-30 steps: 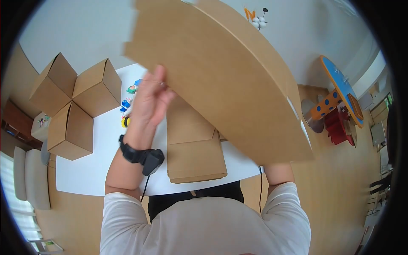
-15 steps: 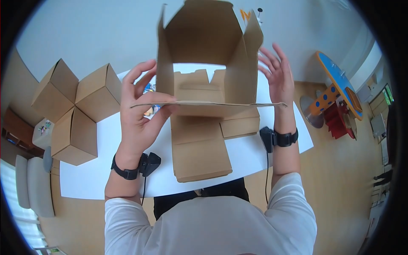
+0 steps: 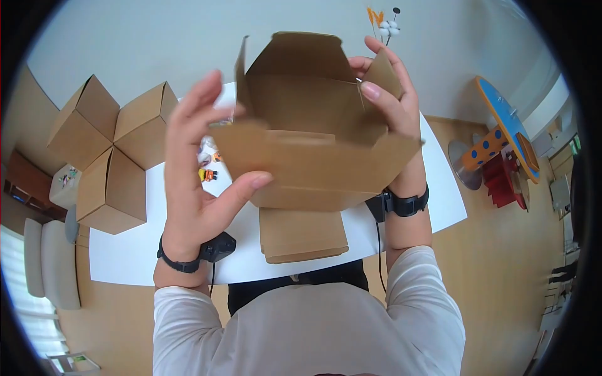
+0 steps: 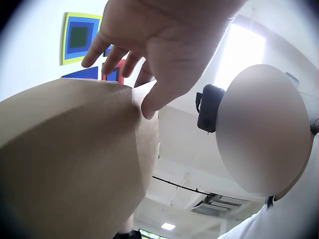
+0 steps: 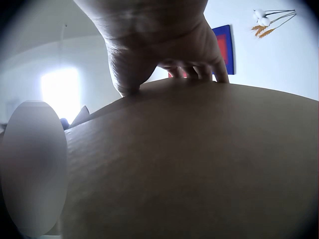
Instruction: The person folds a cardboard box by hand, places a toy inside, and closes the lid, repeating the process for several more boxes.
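Observation:
An open-topped cardboard box [image 3: 313, 172], its flaps standing up, is held above the table in the head view. My right hand [image 3: 406, 116] grips its right wall, thumb on the inner side and fingers outside. In the right wrist view, that hand's thumb and fingers bend over the box's edge. My left hand [image 3: 188, 194] is spread at the box's left side, its thumb against the blurred near flap. From the left wrist, its fingers look extended beside the box wall [image 4: 75, 164]. Below lies a flat folded cardboard box [image 3: 303, 235], partly hidden by the held one.
Three assembled cardboard boxes [image 3: 113, 191] stand together at the left of the white table [image 3: 125, 257]. Small colourful toys [image 3: 207, 175] lie behind my left hand. A stem of dried flowers [image 3: 389, 28] shows by the wall. Cables hang from both wrist cameras.
The box was swung around so its open top faces me, then tilted and lowered. My right hand, free half a second ago, now holds its right wall; my left-hand fingers have spread.

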Demonstrator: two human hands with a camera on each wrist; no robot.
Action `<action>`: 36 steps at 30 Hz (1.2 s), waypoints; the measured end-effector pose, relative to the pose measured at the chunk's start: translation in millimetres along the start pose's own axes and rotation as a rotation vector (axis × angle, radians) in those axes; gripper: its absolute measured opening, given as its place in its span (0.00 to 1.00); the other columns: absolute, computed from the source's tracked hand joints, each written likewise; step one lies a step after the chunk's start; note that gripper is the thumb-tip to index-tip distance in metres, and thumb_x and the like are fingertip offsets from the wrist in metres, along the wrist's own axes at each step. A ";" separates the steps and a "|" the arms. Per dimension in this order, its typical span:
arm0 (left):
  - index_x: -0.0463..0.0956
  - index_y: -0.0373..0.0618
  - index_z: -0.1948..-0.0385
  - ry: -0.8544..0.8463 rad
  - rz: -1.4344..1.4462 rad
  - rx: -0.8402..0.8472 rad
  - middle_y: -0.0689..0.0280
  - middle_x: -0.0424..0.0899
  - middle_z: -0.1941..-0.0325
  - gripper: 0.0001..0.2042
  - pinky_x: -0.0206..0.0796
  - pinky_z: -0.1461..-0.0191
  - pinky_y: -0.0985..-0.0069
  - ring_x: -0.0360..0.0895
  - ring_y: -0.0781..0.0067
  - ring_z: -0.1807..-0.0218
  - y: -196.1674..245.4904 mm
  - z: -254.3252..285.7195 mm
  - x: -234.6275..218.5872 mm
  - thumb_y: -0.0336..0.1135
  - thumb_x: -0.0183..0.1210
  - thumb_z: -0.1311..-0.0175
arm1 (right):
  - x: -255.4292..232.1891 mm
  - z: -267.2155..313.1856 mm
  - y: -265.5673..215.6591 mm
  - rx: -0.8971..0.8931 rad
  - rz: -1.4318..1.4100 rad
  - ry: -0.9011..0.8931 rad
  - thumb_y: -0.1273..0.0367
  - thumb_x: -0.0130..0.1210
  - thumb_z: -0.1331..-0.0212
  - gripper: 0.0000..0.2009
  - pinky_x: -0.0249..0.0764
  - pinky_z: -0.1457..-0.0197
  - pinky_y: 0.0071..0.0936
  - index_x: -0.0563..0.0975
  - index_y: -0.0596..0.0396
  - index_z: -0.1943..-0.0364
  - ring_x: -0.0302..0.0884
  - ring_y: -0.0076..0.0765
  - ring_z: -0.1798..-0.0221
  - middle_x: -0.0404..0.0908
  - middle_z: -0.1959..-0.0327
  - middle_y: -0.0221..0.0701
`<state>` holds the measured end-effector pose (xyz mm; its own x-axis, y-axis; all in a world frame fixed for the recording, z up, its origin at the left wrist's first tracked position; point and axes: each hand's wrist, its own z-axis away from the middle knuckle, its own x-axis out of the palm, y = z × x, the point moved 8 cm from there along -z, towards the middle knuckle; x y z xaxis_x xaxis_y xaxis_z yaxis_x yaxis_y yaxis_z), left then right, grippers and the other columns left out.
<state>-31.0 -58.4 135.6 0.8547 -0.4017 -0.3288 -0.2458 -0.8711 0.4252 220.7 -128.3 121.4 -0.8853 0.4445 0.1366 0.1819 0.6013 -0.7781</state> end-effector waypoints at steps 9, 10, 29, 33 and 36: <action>0.80 0.55 0.50 -0.004 -0.464 0.242 0.61 0.76 0.36 0.18 0.33 0.27 0.34 0.60 0.44 0.26 22.9 1.4 -4.3 0.51 0.60 0.37 | 20.7 11.5 -5.7 0.037 0.041 0.070 0.62 0.65 0.52 0.38 0.71 0.38 0.33 0.66 0.61 0.34 0.74 0.35 0.42 0.78 0.48 0.36; 0.82 0.55 0.54 0.002 -0.483 0.229 0.62 0.76 0.36 0.15 0.31 0.28 0.32 0.60 0.44 0.26 22.6 1.1 -4.6 0.50 0.59 0.36 | 19.6 11.8 -5.3 0.014 0.079 0.054 0.62 0.65 0.52 0.38 0.71 0.38 0.33 0.67 0.61 0.34 0.74 0.35 0.42 0.78 0.49 0.36; 0.61 0.40 0.31 -0.080 -0.395 -0.138 0.51 0.53 0.22 0.32 0.59 0.28 0.65 0.56 0.48 0.24 -24.8 2.1 9.8 0.31 0.62 0.38 | 8.8 -0.2 14.8 -0.069 0.163 -0.214 0.37 0.68 0.59 0.56 0.69 0.35 0.39 0.61 0.66 0.32 0.76 0.41 0.41 0.79 0.54 0.34; 0.56 0.39 0.28 -0.105 -0.362 -0.086 0.50 0.49 0.21 0.33 0.56 0.26 0.63 0.52 0.48 0.22 -21.9 1.9 21.6 0.24 0.56 0.37 | 5.0 -2.2 13.7 -0.062 0.248 -0.223 0.30 0.67 0.65 0.62 0.69 0.34 0.39 0.61 0.64 0.31 0.75 0.42 0.39 0.81 0.53 0.36; 0.56 0.37 0.29 -0.163 -0.361 -0.089 0.50 0.49 0.21 0.32 0.54 0.25 0.63 0.52 0.48 0.22 -19.5 3.0 25.0 0.21 0.53 0.37 | 4.0 -3.7 11.4 -0.103 0.297 -0.262 0.28 0.59 0.58 0.59 0.69 0.34 0.38 0.61 0.64 0.31 0.75 0.41 0.38 0.82 0.51 0.38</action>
<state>-6.2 -52.3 116.6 0.7935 -0.1202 -0.5966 0.1036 -0.9393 0.3271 220.9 -117.2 115.4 -0.8644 0.4325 -0.2563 0.4764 0.5418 -0.6925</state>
